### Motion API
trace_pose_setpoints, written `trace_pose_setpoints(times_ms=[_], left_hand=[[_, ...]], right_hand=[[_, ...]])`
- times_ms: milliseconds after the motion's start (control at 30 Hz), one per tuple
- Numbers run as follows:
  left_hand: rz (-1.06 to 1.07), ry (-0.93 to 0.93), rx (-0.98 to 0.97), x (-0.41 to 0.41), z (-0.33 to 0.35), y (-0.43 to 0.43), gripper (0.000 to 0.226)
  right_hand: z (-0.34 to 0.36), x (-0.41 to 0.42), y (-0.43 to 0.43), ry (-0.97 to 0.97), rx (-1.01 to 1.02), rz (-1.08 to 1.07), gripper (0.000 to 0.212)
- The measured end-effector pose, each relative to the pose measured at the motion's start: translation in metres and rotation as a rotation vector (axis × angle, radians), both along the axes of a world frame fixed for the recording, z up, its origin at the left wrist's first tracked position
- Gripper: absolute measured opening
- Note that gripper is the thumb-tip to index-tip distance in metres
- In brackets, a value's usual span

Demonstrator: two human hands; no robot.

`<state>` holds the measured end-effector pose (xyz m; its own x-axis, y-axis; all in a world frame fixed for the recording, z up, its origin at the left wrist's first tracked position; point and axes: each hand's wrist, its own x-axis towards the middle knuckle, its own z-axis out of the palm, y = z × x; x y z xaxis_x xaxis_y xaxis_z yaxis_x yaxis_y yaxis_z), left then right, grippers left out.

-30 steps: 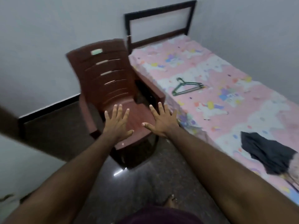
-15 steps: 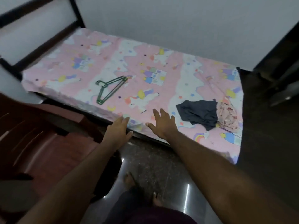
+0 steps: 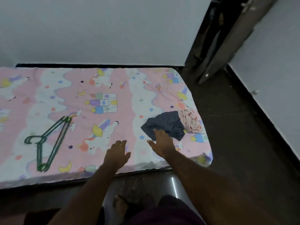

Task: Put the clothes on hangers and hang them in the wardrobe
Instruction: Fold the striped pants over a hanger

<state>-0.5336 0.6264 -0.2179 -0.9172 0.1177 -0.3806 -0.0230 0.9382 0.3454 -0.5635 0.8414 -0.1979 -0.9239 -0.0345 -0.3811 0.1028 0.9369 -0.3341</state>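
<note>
Over the near edge of the bed (image 3: 113, 82), both hands are spread with straight fingers and hold nothing: the right hand (image 3: 162, 143) reaches onto the dark garment (image 3: 168, 124), the left hand (image 3: 116, 154) beside it. A pink patterned garment (image 3: 190, 120) touches the dark one; green hangers (image 3: 48, 142) lie well apart to the left.

Both arms reach forward, left hand (image 3: 117, 153) and right hand (image 3: 162, 142) flat, palms down, fingers straight.
</note>
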Motion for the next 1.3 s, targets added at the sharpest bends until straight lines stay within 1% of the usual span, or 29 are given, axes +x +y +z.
trace_pose_setpoints(times_ms=[133, 333, 433, 533, 700, 733, 800, 867, 967, 1000, 1067, 1133, 1233, 1300], left_hand=[[-0.068, -0.023, 0.022, -0.043, 0.002, 0.016, 0.06], [-0.127, -0.05, 0.062, -0.093, -0.003, 0.052, 0.055], [-0.118, -0.069, 0.099, -0.113, -0.01, 0.071, 0.051], [-0.073, -0.1, 0.118, -0.131, -0.02, 0.094, 0.048], [0.001, -0.199, 0.128, -0.149, -0.042, 0.128, 0.044], [0.014, -0.221, 0.125, -0.151, -0.046, 0.132, 0.044], [0.055, -0.268, 0.122, -0.155, -0.055, 0.142, 0.043], [0.095, -0.299, 0.123, -0.157, -0.062, 0.151, 0.042], [0.137, -0.342, 0.124, -0.158, -0.067, 0.161, 0.039], [0.149, -0.354, 0.13, -0.159, -0.068, 0.164, 0.038], [0.148, -0.369, 0.122, -0.16, -0.068, 0.17, 0.036], [0.136, -0.377, 0.11, -0.163, -0.066, 0.175, 0.034], [0.132, -0.388, 0.11, -0.173, -0.059, 0.181, 0.033], [0.138, -0.376, 0.117, -0.181, -0.055, 0.184, 0.033]], right_hand=[[-0.006, -0.017, 0.009, -0.014, -0.023, -0.123, 0.065], [-0.024, -0.06, 0.048, -0.049, -0.104, -0.301, 0.05], [-0.049, -0.083, 0.076, -0.098, -0.156, -0.399, 0.043], [-0.087, -0.111, 0.107, -0.189, -0.193, -0.499, 0.032], [-0.148, -0.141, 0.149, -0.304, -0.193, -0.632, 0.017], [-0.156, -0.144, 0.156, -0.326, -0.192, -0.667, 0.017], [-0.174, -0.148, 0.172, -0.358, -0.194, -0.752, 0.033], [-0.19, -0.15, 0.188, -0.369, -0.219, -0.833, 0.043], [-0.209, -0.153, 0.202, -0.305, -0.331, -0.9, 0.045], [-0.211, -0.158, 0.206, -0.255, -0.359, -0.906, 0.04], [-0.215, -0.164, 0.208, -0.176, -0.381, -0.929, 0.025], [-0.212, -0.17, 0.209, -0.143, -0.383, -0.93, 0.016], [-0.205, -0.174, 0.208, -0.118, -0.443, -0.949, 0.015], [-0.199, -0.177, 0.207, -0.127, -0.531, -1.022, 0.021]])
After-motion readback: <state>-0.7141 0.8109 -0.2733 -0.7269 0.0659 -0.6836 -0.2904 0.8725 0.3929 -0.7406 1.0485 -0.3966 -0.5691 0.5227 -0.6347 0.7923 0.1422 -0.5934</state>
